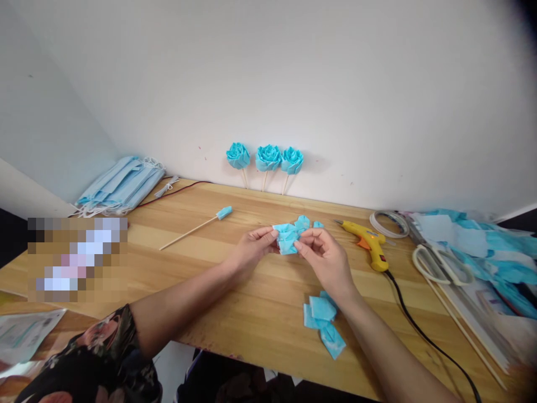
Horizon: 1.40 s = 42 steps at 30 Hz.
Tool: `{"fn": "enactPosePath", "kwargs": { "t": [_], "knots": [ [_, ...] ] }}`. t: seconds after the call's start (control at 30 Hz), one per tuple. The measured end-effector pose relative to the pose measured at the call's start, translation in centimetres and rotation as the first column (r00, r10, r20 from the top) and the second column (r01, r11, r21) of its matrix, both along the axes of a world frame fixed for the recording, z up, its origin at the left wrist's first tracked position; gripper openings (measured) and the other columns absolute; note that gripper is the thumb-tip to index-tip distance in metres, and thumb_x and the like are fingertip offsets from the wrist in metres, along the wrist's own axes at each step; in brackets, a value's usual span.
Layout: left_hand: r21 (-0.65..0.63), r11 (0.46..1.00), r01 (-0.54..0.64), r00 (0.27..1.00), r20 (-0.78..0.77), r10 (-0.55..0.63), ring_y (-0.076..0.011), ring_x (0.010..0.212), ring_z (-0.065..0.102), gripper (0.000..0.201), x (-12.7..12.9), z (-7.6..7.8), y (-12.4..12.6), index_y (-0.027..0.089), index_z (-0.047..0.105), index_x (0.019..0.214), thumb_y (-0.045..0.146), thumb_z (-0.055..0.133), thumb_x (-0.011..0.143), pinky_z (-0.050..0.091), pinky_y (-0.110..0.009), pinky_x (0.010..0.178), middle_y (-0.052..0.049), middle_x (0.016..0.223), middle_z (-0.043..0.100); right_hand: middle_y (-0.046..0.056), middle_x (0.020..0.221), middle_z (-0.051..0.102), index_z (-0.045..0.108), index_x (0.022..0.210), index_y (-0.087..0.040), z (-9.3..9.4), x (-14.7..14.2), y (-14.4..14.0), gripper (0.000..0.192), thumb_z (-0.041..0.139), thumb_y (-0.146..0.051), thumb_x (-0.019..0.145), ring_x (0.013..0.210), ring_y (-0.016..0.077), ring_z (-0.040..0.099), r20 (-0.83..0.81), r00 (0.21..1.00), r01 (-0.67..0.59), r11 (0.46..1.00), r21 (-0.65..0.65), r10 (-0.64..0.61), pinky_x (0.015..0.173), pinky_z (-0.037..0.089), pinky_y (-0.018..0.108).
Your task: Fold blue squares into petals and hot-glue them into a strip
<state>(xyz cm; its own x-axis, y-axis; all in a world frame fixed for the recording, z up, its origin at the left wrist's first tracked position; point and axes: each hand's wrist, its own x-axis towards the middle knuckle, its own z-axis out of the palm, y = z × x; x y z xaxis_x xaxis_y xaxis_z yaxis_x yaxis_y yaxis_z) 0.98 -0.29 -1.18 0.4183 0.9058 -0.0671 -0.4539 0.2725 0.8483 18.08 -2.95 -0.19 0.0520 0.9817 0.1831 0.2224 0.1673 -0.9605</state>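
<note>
Between both hands, above the middle of the wooden table [197,313], is a folded piece of blue mask fabric [287,239]. My left hand [255,246] pinches its left edge between thumb and fingers. At its right side, my right hand [323,252] grips it with thumb and fingertips. Just behind lie small blue fabric pieces [302,223]. Nearer the front edge, by my right forearm, more blue pieces [322,316] overlap in a loose pile. To the left rests a wooden stick [188,233] with a blue fabric wrap [224,212] on its tip.
Three blue fabric roses [268,158] on sticks lean against the wall. A yellow glue gun [369,240] with a black cord lies right, near a tape roll [389,224], scissors [440,264] and fabric scraps [495,246]. Stacked blue face masks [121,184] sit back left; a blurred-out patch covers the left side.
</note>
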Motion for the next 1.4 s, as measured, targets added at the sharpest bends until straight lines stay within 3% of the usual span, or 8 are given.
{"fn": "enactPosePath", "kwargs": {
  "t": [0.2, 0.33, 0.57, 0.67, 0.8, 1.03, 1.17, 1.4],
  "knots": [
    [0.021, 0.999, 0.029, 0.999, 0.020, -0.029, -0.0192, 0.087, 0.063, 0.033, -0.1, -0.4, 0.0, 0.012, 0.070, 0.100, 0.038, 0.068, 0.079, 0.046, -0.036, 0.085, -0.011, 0.096, 0.069, 0.000, 0.072, 0.065, 0.056, 0.087, -0.022, -0.1, 0.1, 0.0, 0.024, 0.070, -0.037, 0.074, 0.066, 0.0154, 0.061, -0.008, 1.000, 0.022, 1.000, 0.005, -0.022, 0.063, 0.049, 0.028],
    [0.068, 0.997, 0.033, 0.999, -0.009, -0.032, -0.0194, 0.093, 0.062, 0.034, 0.0, -0.6, 0.1, 0.016, 0.068, 0.103, 0.029, 0.075, 0.072, 0.045, -0.034, 0.087, -0.008, 0.103, 0.070, 0.000, 0.072, 0.064, 0.056, 0.088, -0.022, -0.2, -0.1, 0.0, 0.024, 0.069, -0.037, 0.075, 0.066, 0.0151, 0.061, 0.001, 1.000, 0.028, 1.000, 0.012, -0.028, 0.063, 0.049, 0.028],
    [0.047, 0.997, -0.058, 0.998, -0.011, 0.058, -0.0185, 0.092, 0.064, 0.039, 0.1, -0.6, 0.3, 0.015, 0.065, 0.104, 0.020, 0.077, 0.066, 0.046, -0.034, 0.088, -0.008, 0.100, 0.071, 0.002, 0.076, 0.067, 0.056, 0.095, -0.024, -0.2, 0.1, -0.2, 0.025, 0.063, -0.044, 0.081, 0.069, 0.0181, 0.064, 0.028, 1.000, 0.011, 1.000, -0.011, -0.011, 0.067, 0.052, 0.032],
    [0.048, 0.997, -0.055, 0.998, -0.028, 0.056, -0.0189, 0.092, 0.064, 0.036, 0.0, -0.5, 0.3, 0.015, 0.065, 0.102, 0.021, 0.076, 0.068, 0.046, -0.035, 0.088, -0.008, 0.100, 0.070, 0.005, 0.087, 0.069, 0.055, 0.106, -0.025, 0.0, 0.4, -0.1, 0.032, 0.060, -0.047, 0.083, 0.080, 0.0206, 0.066, -0.042, 0.999, 0.003, 0.999, -0.037, -0.005, 0.072, 0.054, 0.035],
    [0.065, 0.997, -0.037, 0.998, -0.038, 0.040, -0.0190, 0.093, 0.063, 0.038, 0.1, -0.7, 0.2, 0.015, 0.065, 0.101, 0.021, 0.077, 0.066, 0.045, -0.034, 0.087, -0.008, 0.100, 0.070, 0.008, 0.106, 0.066, 0.055, 0.122, -0.024, 0.2, 0.1, 0.0, 0.052, 0.068, -0.044, 0.076, 0.098, 0.0226, 0.063, -0.119, 0.986, -0.123, 0.989, -0.078, 0.114, 0.082, 0.053, 0.037],
    [0.124, 0.992, 0.035, 0.998, -0.060, -0.028, -0.0185, 0.097, 0.062, 0.046, 0.2, -0.3, -0.2, 0.017, 0.062, 0.109, 0.022, 0.078, 0.066, 0.043, -0.035, 0.093, -0.007, 0.103, 0.070, 0.004, 0.094, 0.064, 0.061, 0.119, -0.021, -0.4, -0.2, 0.1, 0.046, 0.066, -0.033, 0.075, 0.086, 0.0184, 0.061, 0.046, 0.993, -0.100, 0.990, -0.097, 0.105, 0.079, 0.052, 0.034],
    [0.155, 0.983, 0.094, 0.992, -0.094, -0.080, -0.0198, 0.101, 0.061, 0.042, 0.2, -0.1, -0.2, 0.018, 0.062, 0.110, 0.027, 0.075, 0.071, 0.043, -0.036, 0.094, -0.008, 0.106, 0.068, 0.004, 0.095, 0.064, 0.060, 0.121, -0.021, -0.5, 0.0, 0.2, 0.046, 0.064, -0.031, 0.077, 0.083, 0.0171, 0.061, 0.063, 0.993, -0.093, 0.992, -0.081, 0.098, 0.078, 0.051, 0.032],
    [0.176, 0.983, 0.058, 0.992, -0.123, -0.036, -0.0190, 0.098, 0.061, 0.047, 0.2, -0.7, 0.1, 0.018, 0.060, 0.110, 0.025, 0.077, 0.067, 0.044, -0.035, 0.091, -0.007, 0.103, 0.067, 0.005, 0.106, 0.065, 0.057, 0.124, -0.023, -0.8, -0.2, 0.0, 0.047, 0.062, -0.030, 0.078, 0.093, 0.0192, 0.062, 0.067, 0.991, -0.115, 0.991, -0.073, 0.120, 0.086, 0.050, 0.035]
  ]
}}
